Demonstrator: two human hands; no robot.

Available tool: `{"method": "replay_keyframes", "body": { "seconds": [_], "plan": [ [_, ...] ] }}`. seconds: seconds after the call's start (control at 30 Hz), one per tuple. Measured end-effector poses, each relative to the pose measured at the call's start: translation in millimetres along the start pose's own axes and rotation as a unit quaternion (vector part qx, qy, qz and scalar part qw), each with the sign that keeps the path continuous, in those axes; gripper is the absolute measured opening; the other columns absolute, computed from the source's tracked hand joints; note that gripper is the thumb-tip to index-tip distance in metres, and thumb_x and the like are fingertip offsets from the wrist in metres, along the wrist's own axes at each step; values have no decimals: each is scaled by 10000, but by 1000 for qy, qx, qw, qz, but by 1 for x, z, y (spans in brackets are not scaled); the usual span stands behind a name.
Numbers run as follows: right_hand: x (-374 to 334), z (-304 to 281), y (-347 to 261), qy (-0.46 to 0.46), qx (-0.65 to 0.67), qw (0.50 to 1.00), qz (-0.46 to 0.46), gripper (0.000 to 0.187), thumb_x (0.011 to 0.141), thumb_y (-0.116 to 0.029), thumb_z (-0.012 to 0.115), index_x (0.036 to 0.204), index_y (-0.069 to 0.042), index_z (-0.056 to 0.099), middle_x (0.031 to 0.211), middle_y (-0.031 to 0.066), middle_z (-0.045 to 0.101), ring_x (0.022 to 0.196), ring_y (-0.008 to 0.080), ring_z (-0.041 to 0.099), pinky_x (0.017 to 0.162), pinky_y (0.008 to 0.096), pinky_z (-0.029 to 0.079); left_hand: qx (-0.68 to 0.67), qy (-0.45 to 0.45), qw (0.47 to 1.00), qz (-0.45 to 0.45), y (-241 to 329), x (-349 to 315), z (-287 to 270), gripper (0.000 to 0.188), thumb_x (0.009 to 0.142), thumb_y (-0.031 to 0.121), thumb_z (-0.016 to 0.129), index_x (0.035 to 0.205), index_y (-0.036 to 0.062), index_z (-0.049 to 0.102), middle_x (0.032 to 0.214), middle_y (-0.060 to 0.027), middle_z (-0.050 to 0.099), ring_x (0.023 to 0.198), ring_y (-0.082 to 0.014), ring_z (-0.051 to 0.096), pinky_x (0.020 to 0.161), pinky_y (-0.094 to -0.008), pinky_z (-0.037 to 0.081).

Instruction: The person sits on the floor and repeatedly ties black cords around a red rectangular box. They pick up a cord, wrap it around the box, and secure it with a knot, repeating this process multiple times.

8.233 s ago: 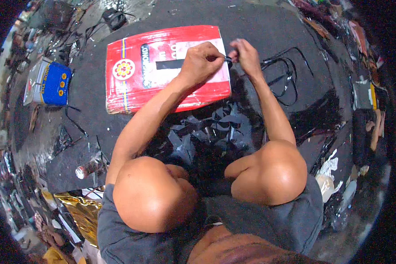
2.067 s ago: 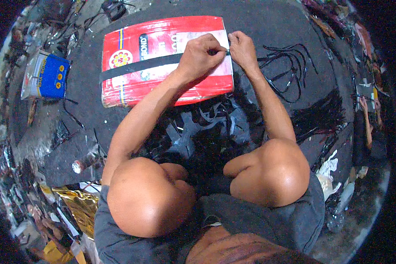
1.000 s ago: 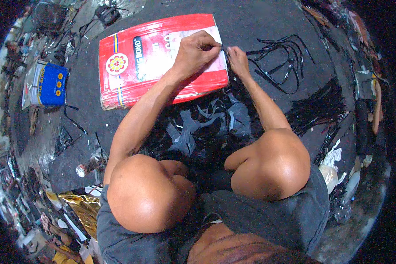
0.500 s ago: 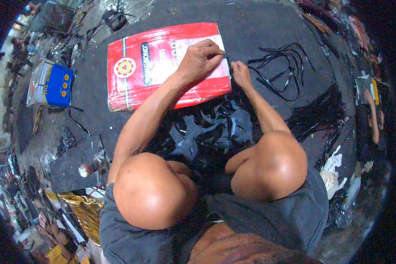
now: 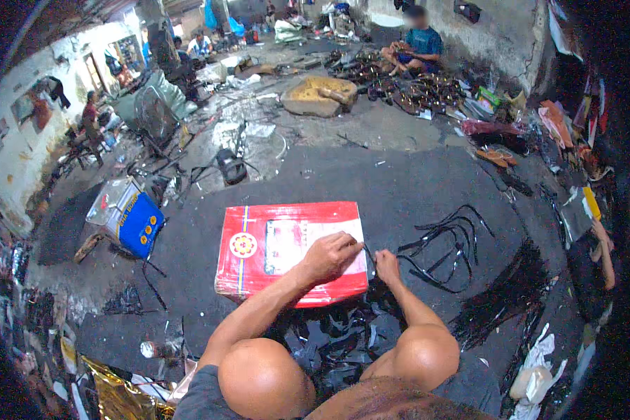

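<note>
1. Red box sits on the dark mat, open surface reaching its far edge
2. Left hand pinches a black strip at the box's right edge
3. Right hand, closed, just off that edge; grip unclear
4. Black straps loop farther right

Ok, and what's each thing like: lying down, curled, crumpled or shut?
Red box: lying broad side up
Left hand: fingers pinched shut at box edge
Right hand: curled shut
Black strip: between both hands, mostly hidden
Black cords: loose, looped
Gold sheet: crumpled
Blue-and-white container: can't tell if open
</note>
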State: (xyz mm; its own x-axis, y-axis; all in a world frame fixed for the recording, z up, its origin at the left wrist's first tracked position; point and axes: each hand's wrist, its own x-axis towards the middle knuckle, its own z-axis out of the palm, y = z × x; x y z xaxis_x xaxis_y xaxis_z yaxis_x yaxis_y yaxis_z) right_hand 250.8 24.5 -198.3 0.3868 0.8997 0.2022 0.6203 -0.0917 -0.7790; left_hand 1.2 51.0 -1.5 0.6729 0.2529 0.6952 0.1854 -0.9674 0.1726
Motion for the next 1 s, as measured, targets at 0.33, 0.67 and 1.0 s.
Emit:
{"method": "replay_keyframes", "body": {
  "seconds": [0.33, 0.67, 1.0],
  "plan": [
    [-2, -3, 4, 28, 12, 999, -11, 344, 965, -293, 571, 825, 18, 617, 770, 231, 642, 739, 392, 640, 681, 467, 477, 9, -42, 999, 16, 5, -7, -13, 401, 810, 33, 633, 1209, -5, 635, 1034, -143, 653, 970, -321, 641, 852, -405, 544],
    [-4, 3, -6, 26, -20, 999, -14, 305, 967, -272, 543, 832, -2, 587, 834, 261, 639, 841, 483, 610, 718, 542, 474, -1, -89, 996, 9, 6, -8, -14, 486, 844, 94, 604, 1312, -26, 562, 1138, -177, 615, 1064, -335, 603, 915, -406, 530],
    [-16, -30, 17, 64, -162, 983, 63, 301, 981, -270, 519, 909, 4, 621, 898, 259, 668, 861, 469, 641, 754, 540, 488, 5, -132, 991, -5, 9, -6, -12, 581, 939, 244, 558, 1456, 12, 428, 1355, -191, 539, 1300, -373, 469, 1095, -460, 404]
  ]
}}
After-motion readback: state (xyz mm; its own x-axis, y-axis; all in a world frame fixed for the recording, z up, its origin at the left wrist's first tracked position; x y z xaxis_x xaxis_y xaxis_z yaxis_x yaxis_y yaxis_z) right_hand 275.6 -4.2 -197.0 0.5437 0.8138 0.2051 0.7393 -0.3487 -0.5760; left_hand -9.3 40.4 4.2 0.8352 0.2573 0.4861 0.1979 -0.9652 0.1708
